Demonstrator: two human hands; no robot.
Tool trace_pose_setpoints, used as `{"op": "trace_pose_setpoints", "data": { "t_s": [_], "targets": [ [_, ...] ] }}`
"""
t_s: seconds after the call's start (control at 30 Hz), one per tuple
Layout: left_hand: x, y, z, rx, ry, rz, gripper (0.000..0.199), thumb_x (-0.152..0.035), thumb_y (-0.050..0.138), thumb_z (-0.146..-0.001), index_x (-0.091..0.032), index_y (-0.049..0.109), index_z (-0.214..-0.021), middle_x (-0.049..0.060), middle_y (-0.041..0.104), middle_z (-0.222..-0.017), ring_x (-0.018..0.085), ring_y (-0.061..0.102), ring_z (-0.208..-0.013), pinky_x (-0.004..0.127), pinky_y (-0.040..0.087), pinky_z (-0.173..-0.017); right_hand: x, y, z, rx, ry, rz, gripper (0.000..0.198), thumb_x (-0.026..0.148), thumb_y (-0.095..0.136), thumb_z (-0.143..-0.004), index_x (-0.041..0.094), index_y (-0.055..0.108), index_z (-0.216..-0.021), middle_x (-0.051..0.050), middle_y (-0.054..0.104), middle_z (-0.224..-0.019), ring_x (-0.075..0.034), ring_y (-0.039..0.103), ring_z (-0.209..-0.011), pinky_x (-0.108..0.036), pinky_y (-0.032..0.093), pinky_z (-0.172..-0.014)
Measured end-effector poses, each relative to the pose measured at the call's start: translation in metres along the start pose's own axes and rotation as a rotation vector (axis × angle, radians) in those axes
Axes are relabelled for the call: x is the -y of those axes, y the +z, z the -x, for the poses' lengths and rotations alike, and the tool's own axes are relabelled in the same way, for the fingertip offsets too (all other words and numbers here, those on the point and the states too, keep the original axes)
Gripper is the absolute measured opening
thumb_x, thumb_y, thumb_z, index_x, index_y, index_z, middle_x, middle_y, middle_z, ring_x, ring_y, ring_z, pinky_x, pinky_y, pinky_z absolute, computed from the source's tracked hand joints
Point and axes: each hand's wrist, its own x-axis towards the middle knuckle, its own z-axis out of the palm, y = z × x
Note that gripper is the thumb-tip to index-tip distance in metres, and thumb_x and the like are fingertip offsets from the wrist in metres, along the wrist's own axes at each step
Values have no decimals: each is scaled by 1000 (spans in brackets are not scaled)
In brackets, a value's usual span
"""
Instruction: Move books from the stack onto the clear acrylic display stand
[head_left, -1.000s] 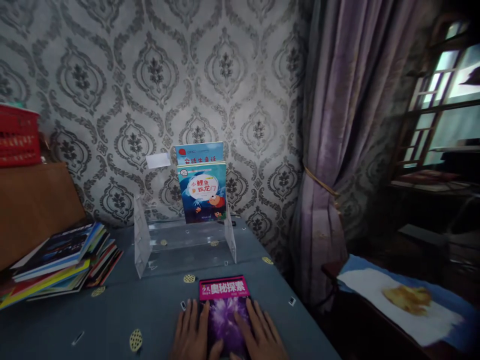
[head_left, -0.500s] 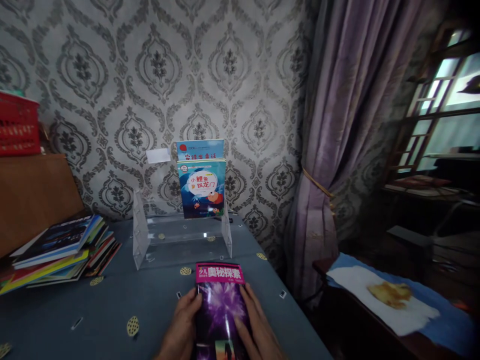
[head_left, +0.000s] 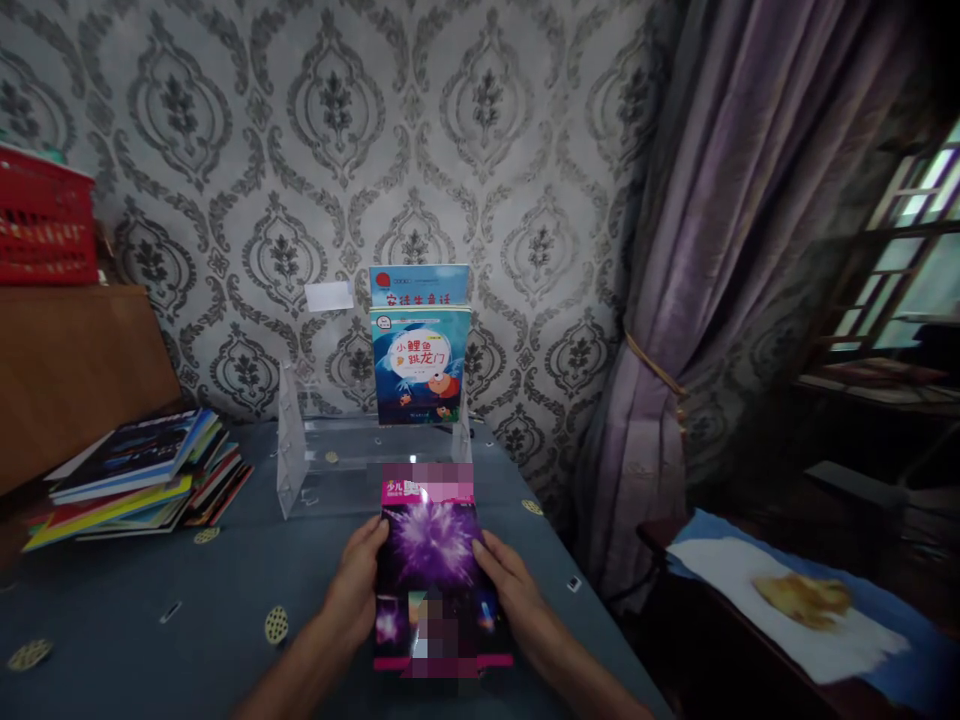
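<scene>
Between my two hands is a book [head_left: 431,545] with a purple starburst cover and a pink title band, partly pixelated. My left hand [head_left: 358,575] grips its left edge, thumb on the cover. On the opposite edge my right hand [head_left: 514,585] is closed the same way. The book is held in front of a clear acrylic book stand [head_left: 292,445], hiding part of the stand's lower front. In the stand's upper right part a blue picture book [head_left: 420,370] with an orange fish stands upright, with another blue book [head_left: 420,284] showing above and behind it.
A messy stack of books [head_left: 135,480] lies on the table [head_left: 217,630] at left, beside a brown box [head_left: 75,370] with a red basket [head_left: 45,220] on top. Purple curtains [head_left: 675,300] hang at right, near a low surface with a blue and white cloth [head_left: 712,560].
Both hands have moved the purple book forward and up toward the stand, so more of its cover and my forearms show. The view has shifted slightly left.
</scene>
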Motion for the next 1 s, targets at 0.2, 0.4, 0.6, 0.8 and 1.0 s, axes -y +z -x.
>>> {"op": "trace_pose_setpoints", "data": {
  "t_s": [0.2,0.4,0.6,0.8,1.0],
  "targets": [
    [-23,1,-33,63,145,-44,35,-32,80,-65,-16,70,-94,3,75,-86,21,71,-87,30,52,-79,30,18,-38,177,5,-86,48,64,73,-74,19,73,-91,-4,74,-88,-23,66,-83,-32,51,-73],
    [-60,23,-55,141,373,-172,39,-41,80,-62,-16,71,-90,3,75,-86,20,67,-83,26,48,-73,46,29,-67,161,-129,-122,45,63,71,-77,20,72,-92,-5,74,-93,-23,65,-84,-32,51,-74],
    [-94,54,-75,188,471,-180,41,-38,79,-64,-18,71,-100,2,75,-94,18,66,-86,25,48,-76,62,32,-95,98,-194,-181,46,61,74,-73,20,71,-92,-4,75,-92,-25,66,-86,-34,53,-75],
    [-109,69,-88,247,553,-190,49,-39,80,-65,-20,69,-108,2,75,-91,19,68,-83,26,49,-75,74,30,-108,83,-182,-214,49,63,77,-70,20,72,-93,-5,76,-92,-25,68,-83,-34,54,-73],
    [-107,68,-93,216,607,-207,42,-36,76,-71,-20,68,-109,2,74,-93,18,65,-85,26,47,-79,69,33,-110,71,-157,-256,46,58,81,-66,22,74,-92,-5,77,-90,-27,69,-85,-35,56,-70]
  ]
}}
